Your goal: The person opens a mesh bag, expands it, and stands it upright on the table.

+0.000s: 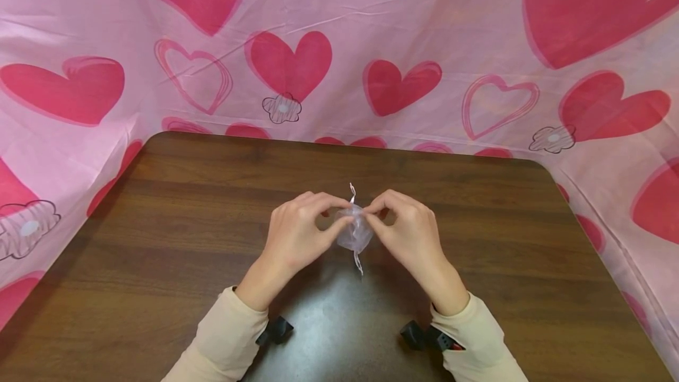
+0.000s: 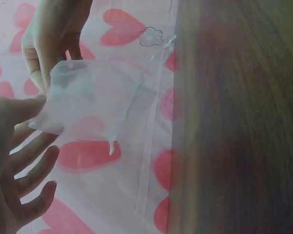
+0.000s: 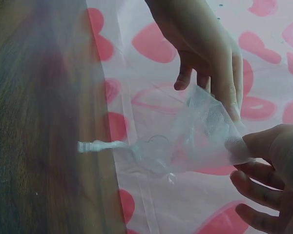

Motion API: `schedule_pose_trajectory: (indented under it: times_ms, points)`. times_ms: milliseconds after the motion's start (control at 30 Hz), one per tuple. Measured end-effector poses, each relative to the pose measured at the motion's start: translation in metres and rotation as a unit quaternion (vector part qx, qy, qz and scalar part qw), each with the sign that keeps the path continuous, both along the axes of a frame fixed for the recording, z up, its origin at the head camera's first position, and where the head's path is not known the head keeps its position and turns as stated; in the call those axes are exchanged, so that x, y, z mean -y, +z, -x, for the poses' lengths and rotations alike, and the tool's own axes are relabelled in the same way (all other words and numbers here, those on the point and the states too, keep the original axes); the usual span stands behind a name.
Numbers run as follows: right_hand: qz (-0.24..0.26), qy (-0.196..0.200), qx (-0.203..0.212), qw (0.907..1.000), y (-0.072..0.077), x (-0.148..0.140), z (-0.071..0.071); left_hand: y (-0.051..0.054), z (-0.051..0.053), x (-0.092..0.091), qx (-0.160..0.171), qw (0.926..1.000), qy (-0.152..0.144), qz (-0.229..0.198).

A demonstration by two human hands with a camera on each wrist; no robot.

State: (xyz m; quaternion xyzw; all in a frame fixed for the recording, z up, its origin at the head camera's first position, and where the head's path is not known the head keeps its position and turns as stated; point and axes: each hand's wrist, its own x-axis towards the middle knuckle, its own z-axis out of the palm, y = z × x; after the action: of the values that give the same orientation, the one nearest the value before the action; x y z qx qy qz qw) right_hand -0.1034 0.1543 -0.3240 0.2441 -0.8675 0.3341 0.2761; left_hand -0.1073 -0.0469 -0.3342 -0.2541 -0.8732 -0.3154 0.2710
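I see pink cloth [image 1: 345,34] with red hearts [image 1: 403,87] (scribbled flowers [image 1: 281,109], too) round 3 sides of a brown table [image 1: 185,193], glare [image 1: 334,317] on top.

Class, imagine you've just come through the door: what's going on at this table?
A person is using both hands, the left hand and the right hand, to pinch a small sheer drawstring pouch between thumbs and fingers. They hold it over a brown wooden table, with a white cord sticking out toward the person and another on the far side. Whether anything is inside is hard to tell. Behind the table is a pink heart-patterned cloth.
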Motion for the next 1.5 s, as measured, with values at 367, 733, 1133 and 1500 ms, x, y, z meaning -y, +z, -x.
schedule_pose_trajectory:
  times_ms: [367,733,1133,1500]
  points:
    - [0.000,0.052,0.024,0.9984,0.0008,0.0013,-0.0001,0.0005,0.0019,0.0021,-0.028,0.9987,0.040,-0.015]
    - [0.002,0.015,0.014,0.9998,0.0007,0.0002,0.0002,0.0006,0.0023,0.0015,-0.010,0.9991,0.034,-0.022]
    - [0.009,-0.006,0.001,0.9999,0.0017,-0.0006,0.0014,0.0004,0.0013,-0.0002,-0.014,0.9998,-0.011,0.004]
    - [0.001,0.032,0.019,0.9993,0.0013,0.0023,-0.0011,0.0018,0.0012,0.0023,-0.026,0.9983,0.048,-0.022]
